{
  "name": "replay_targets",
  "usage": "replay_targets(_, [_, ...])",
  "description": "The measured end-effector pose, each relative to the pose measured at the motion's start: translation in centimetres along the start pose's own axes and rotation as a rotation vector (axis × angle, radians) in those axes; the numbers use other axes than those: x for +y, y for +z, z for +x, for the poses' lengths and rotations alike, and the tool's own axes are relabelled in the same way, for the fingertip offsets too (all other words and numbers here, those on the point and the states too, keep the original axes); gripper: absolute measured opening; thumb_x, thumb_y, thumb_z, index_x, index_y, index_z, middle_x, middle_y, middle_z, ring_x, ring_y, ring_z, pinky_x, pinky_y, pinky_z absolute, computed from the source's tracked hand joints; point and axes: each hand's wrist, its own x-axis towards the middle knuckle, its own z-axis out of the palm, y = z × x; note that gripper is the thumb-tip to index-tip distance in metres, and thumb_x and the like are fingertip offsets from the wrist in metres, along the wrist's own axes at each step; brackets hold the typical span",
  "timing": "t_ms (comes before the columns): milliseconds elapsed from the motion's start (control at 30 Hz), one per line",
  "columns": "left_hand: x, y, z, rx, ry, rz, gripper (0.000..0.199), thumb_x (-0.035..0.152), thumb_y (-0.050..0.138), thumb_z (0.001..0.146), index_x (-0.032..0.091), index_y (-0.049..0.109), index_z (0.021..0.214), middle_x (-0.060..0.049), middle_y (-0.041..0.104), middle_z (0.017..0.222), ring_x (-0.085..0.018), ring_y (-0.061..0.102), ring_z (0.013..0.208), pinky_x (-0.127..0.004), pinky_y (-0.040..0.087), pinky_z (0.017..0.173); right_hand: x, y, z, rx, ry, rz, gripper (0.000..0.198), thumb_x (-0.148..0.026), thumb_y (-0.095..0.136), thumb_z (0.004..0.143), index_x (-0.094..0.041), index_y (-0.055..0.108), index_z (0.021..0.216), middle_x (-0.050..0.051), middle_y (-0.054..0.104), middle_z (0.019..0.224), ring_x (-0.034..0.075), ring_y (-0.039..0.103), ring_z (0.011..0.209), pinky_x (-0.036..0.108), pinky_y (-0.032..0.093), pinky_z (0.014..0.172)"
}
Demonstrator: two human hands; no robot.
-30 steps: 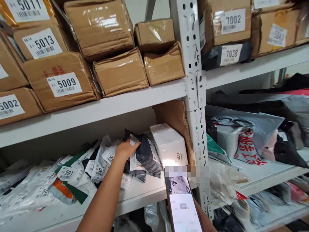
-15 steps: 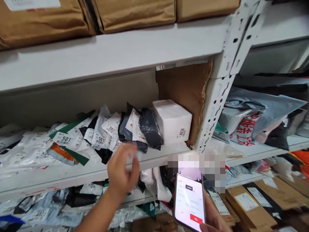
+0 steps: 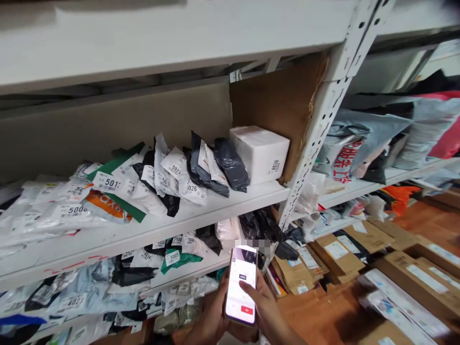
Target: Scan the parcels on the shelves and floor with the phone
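Observation:
A smartphone [image 3: 240, 299] with a lit white screen and a red button is held low in the middle of the head view. My left hand [image 3: 214, 311] is closed on its left edge. On the opposite side, my right hand [image 3: 268, 306] grips it too, with the thumb lying on the screen. Above the phone, the shelf [image 3: 247, 201] carries a white box [image 3: 268, 160] labelled 4038. Beside that box lean several bagged parcels, among them a dark grey parcel [image 3: 233, 167] and a green parcel [image 3: 140, 211].
A perforated white upright [image 3: 319, 129] divides the shelving. To its right, grey bags [image 3: 370, 139] lie on another shelf. Lower shelves hold labelled bags, including a grey bag [image 3: 86, 302] marked 4023. Cardboard boxes [image 3: 341, 249] sit on the reddish floor at the right.
My left hand has come down from the shelved parcels to the phone. The phone has moved left and lower, and my right thumb is now over its screen. The view has shifted downward.

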Motion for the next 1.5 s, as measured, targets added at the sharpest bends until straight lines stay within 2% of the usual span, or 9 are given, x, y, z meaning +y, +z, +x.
replay_targets(100, [-0.4, -0.6, -1.8, 0.031, -0.065, -0.008, 0.112, 0.081, 0.057, 0.057, 0.021, 0.024, 0.145, -0.017, 0.064, 0.116, -0.034, 0.065, 0.089, -0.034, 0.050, 0.049, 1.6, 0.8, -1.1, 0.101, 0.000, -0.098, 0.056, -0.037, 0.080, 0.060, -0.023, 0.054, 0.108, 0.004, 0.074, 0.094, 0.025, 0.068, 0.078, 0.035, 0.051, 0.068])
replay_targets(300, [-0.2, -1.4, -4.7, -0.059, -0.122, 0.032, 0.116, 0.081, 0.058, 0.057, 0.021, 0.016, 0.147, -0.017, 0.064, 0.116, -0.031, 0.066, 0.087, -0.029, 0.050, 0.047, 3.4, 1.3, -2.9, 0.192, -0.117, -0.277, 0.045, -0.034, 0.075, 0.061, -0.022, 0.058, 0.101, 0.003, 0.072, 0.093, 0.028, 0.065, 0.089, 0.039, 0.049, 0.080])
replay_targets(500, [-1.2, -2.6, -5.9, -0.075, -0.068, 0.043, 0.090, 0.072, 0.048, 0.074, 0.032, 0.015, 0.147, -0.014, 0.056, 0.130, -0.028, 0.066, 0.091, -0.028, 0.053, 0.049, 4.4, 1.9, -4.2, 0.214, -0.167, -0.309, 0.048, -0.033, 0.079, 0.059, -0.021, 0.060, 0.102, 0.006, 0.071, 0.098, 0.031, 0.063, 0.095, 0.043, 0.047, 0.088])
replay_targets(633, [-1.1, -3.2, -6.9, -0.067, -0.078, 0.020, 0.087, 0.070, 0.047, 0.077, 0.027, 0.019, 0.147, -0.013, 0.061, 0.125, -0.026, 0.067, 0.090, -0.023, 0.051, 0.045, 5.1, 2.0, -4.7, 0.181, -0.135, -0.285, 0.048, -0.035, 0.075, 0.061, -0.023, 0.061, 0.105, 0.006, 0.071, 0.106, 0.031, 0.061, 0.104, 0.044, 0.044, 0.094])
replay_targets(833, [-0.4, -4.1, -8.0, -0.065, -0.088, -0.064, 0.093, 0.073, 0.059, 0.064, 0.022, 0.039, 0.139, -0.015, 0.065, 0.116, -0.029, 0.068, 0.083, -0.027, 0.051, 0.042, 5.8, 1.4, -5.4, -0.015, -0.019, -0.204, 0.041, -0.031, 0.064, 0.062, -0.023, 0.066, 0.102, 0.003, 0.075, 0.099, 0.031, 0.064, 0.098, 0.042, 0.047, 0.086])
replay_targets(967, [-0.2, -4.4, -8.3, -0.082, -0.082, -0.110, 0.100, 0.071, 0.064, 0.062, 0.022, 0.031, 0.143, -0.015, 0.063, 0.120, -0.030, 0.068, 0.084, -0.032, 0.054, 0.044, 6.1, 1.3, -5.5, -0.018, -0.016, -0.206, 0.035, -0.035, 0.069, 0.061, -0.025, 0.068, 0.095, 0.002, 0.076, 0.094, 0.029, 0.065, 0.094, 0.040, 0.046, 0.084])
replay_targets(1200, [-0.1, -4.5, -8.4, -0.102, -0.038, -0.120, 0.110, 0.070, 0.064, 0.062, 0.028, 0.009, 0.147, -0.016, 0.058, 0.128, -0.031, 0.068, 0.084, -0.032, 0.055, 0.044, 6.6, 2.2, -5.1, -0.047, -0.018, -0.180, 0.044, -0.037, 0.077, 0.059, -0.023, 0.065, 0.099, 0.002, 0.075, 0.087, 0.025, 0.066, 0.076, 0.037, 0.047, 0.072])
replay_targets(1400, [-0.9, -6.0, -7.9, -0.169, 0.015, -0.210, 0.101, 0.044, 0.063, 0.071, 0.035, -0.004, 0.146, -0.014, 0.050, 0.137, -0.031, 0.066, 0.091, -0.029, 0.054, 0.044, 5.3, 2.4, -5.6, -0.069, 0.020, -0.158, 0.043, -0.022, 0.065, 0.055, -0.024, 0.068, 0.097, -0.002, 0.076, 0.084, 0.024, 0.067, 0.076, 0.034, 0.047, 0.070])
replay_targets(1500, [-1.2, -6.5, -8.0, -0.219, -0.015, -0.243, 0.108, 0.022, 0.059, 0.062, 0.037, -0.008, 0.146, -0.011, 0.047, 0.140, -0.028, 0.064, 0.096, -0.026, 0.055, 0.051, 4.9, 2.8, -5.8, -0.036, 0.040, -0.137, 0.040, -0.023, 0.062, 0.054, -0.024, 0.069, 0.093, -0.003, 0.076, 0.079, 0.024, 0.067, 0.073, 0.033, 0.047, 0.068])
